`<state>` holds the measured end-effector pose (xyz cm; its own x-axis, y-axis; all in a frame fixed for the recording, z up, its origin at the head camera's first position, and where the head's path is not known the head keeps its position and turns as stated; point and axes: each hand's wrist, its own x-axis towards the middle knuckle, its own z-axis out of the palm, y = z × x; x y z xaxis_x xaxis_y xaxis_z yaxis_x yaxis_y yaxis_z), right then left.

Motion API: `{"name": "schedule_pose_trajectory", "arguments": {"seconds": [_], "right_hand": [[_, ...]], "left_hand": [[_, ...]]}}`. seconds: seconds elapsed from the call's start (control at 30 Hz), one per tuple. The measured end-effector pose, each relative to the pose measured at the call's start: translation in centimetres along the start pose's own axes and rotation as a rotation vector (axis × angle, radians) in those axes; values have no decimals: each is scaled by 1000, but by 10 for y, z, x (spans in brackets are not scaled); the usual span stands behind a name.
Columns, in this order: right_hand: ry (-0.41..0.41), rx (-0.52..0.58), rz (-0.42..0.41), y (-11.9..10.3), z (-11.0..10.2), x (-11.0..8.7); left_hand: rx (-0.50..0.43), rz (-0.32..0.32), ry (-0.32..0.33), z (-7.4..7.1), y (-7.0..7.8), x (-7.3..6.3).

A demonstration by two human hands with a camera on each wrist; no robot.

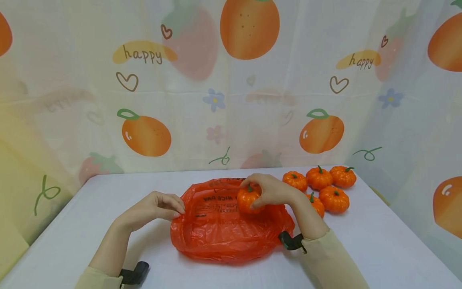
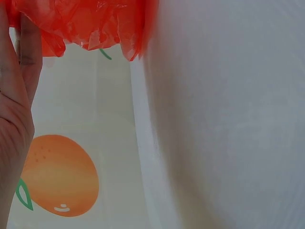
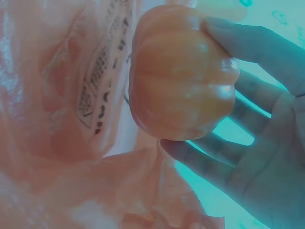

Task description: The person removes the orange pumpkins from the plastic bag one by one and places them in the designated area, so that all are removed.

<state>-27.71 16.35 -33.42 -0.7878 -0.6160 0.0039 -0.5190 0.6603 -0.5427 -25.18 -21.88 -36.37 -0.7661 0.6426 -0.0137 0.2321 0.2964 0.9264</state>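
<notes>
A red plastic bag (image 1: 223, 237) with dark printing lies with its mouth spread wide at the middle of the table. My left hand (image 1: 155, 206) pinches the bag's left rim between thumb and fingers; in the left wrist view the bag (image 2: 90, 21) hangs beside the fingers. Over the mouth's right side, my right hand (image 1: 272, 190) grips a small orange pumpkin (image 1: 248, 199) with a green stem. The right wrist view shows thumb and fingers around the ribbed pumpkin (image 3: 183, 76), with the bag's printed inner wall (image 3: 57, 95) beside it.
Several more small pumpkins (image 1: 334, 199) sit in a group on the white table (image 1: 382, 241), right of the bag and past the right forearm, which partly hides the nearest one (image 1: 316, 205). A fruit-patterned curtain (image 1: 231, 120) hangs behind the table.
</notes>
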Motion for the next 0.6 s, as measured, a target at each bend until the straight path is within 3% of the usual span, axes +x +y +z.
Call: {"name": "schedule_pose_trajectory", "arguments": {"seconds": [0.6], "right_hand": [[119, 59, -60, -14, -25, -15]], "left_hand": [[0, 2, 2, 0, 1, -1]]}}
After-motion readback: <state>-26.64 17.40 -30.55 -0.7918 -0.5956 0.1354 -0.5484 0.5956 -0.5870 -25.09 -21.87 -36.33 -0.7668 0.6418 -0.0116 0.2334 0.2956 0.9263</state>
